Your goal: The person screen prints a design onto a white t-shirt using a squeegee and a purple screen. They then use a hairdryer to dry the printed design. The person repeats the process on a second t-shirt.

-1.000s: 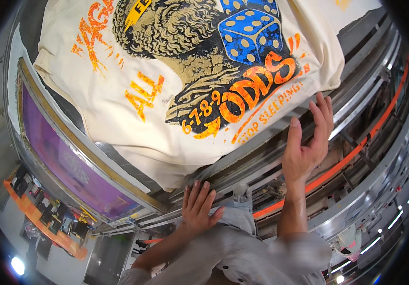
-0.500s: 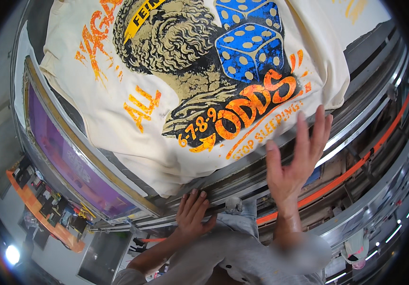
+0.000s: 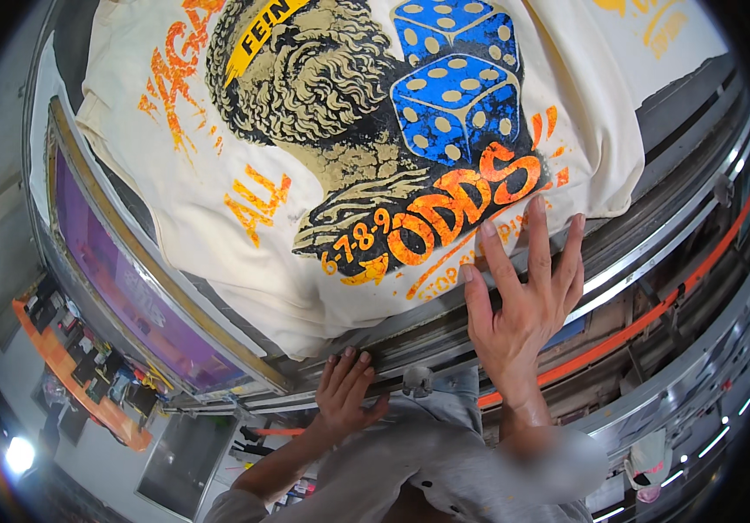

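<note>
A cream garment (image 3: 244, 301) lies spread on a dark flat board, folds along its edges. Its large print (image 3: 331, 174) shows a curly-bearded head in black and tan, blue dice and orange lettering. My right hand (image 3: 523, 305), fingers spread and holding nothing, is over the garment's near right edge, with its fingertips at the lowest line of orange lettering. Whether they press on the cloth I cannot tell. My left hand (image 3: 346, 397) lies with fingers stretched out on the metal edge (image 3: 305, 375) just below the garment's near hem, and nothing is in it.
A framed purple screen (image 3: 131, 279) stands along the left of the board. Beyond the right edge run metal rails and an orange strip (image 3: 628, 336). A second pale printed cloth (image 3: 667, 39) lies at the far right. An orange shelf of small items (image 3: 78, 375) is at the lower left.
My right hand has shifted a little left and toward me, its fingers spreading wider over the lowest lettering. My left hand stays at the metal edge, with hardly any movement.
</note>
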Demonstrator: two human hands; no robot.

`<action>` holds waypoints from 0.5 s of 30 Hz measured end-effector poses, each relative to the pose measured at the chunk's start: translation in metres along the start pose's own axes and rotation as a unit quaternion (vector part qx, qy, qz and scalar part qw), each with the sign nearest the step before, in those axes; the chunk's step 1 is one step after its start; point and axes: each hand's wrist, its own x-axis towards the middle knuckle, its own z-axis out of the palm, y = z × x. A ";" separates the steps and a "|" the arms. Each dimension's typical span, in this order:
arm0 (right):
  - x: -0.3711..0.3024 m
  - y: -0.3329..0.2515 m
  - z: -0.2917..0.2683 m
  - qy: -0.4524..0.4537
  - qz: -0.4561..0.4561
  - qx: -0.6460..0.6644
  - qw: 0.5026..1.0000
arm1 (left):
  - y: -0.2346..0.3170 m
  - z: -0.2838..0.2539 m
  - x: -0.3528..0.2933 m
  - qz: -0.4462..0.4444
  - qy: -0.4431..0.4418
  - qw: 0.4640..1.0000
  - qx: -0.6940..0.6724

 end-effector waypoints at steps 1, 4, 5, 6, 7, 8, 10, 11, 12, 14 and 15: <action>0.000 -0.003 -0.001 -0.003 -0.001 0.004 1.000 | 0.000 0.000 -0.001 -0.003 0.002 1.000 0.001; -0.003 -0.004 0.009 0.043 -0.035 -0.023 0.998 | -0.003 0.004 -0.004 0.005 -0.002 0.999 -0.043; -0.005 -0.006 0.010 0.056 -0.042 -0.042 0.997 | -0.010 -0.002 -0.005 0.005 -0.006 0.998 -0.055; -0.006 0.002 0.016 0.077 -0.071 -0.050 0.993 | -0.009 -0.013 -0.001 -0.001 -0.023 0.998 -0.061; -0.006 0.005 0.018 0.089 -0.092 -0.052 0.990 | -0.006 -0.014 0.005 -0.006 -0.035 0.997 -0.074; -0.003 0.003 0.019 0.098 -0.115 -0.055 0.987 | -0.006 -0.020 0.005 -0.018 -0.012 0.996 -0.091; -0.004 0.010 0.025 0.129 -0.171 -0.012 0.977 | -0.006 -0.020 -0.002 -0.013 0.043 0.990 -0.135; -0.004 0.016 0.024 0.130 -0.172 0.024 0.976 | -0.008 -0.017 -0.003 0.001 0.076 0.984 -0.163; -0.008 0.017 0.027 0.135 -0.147 0.052 0.979 | -0.010 -0.015 -0.008 0.018 0.105 0.976 -0.191; -0.017 0.023 0.026 0.160 -0.059 0.104 0.980 | -0.012 -0.011 -0.022 0.025 0.145 0.941 -0.304; -0.017 0.022 0.024 0.177 -0.010 0.141 0.974 | -0.019 -0.014 -0.025 0.036 0.162 0.919 -0.358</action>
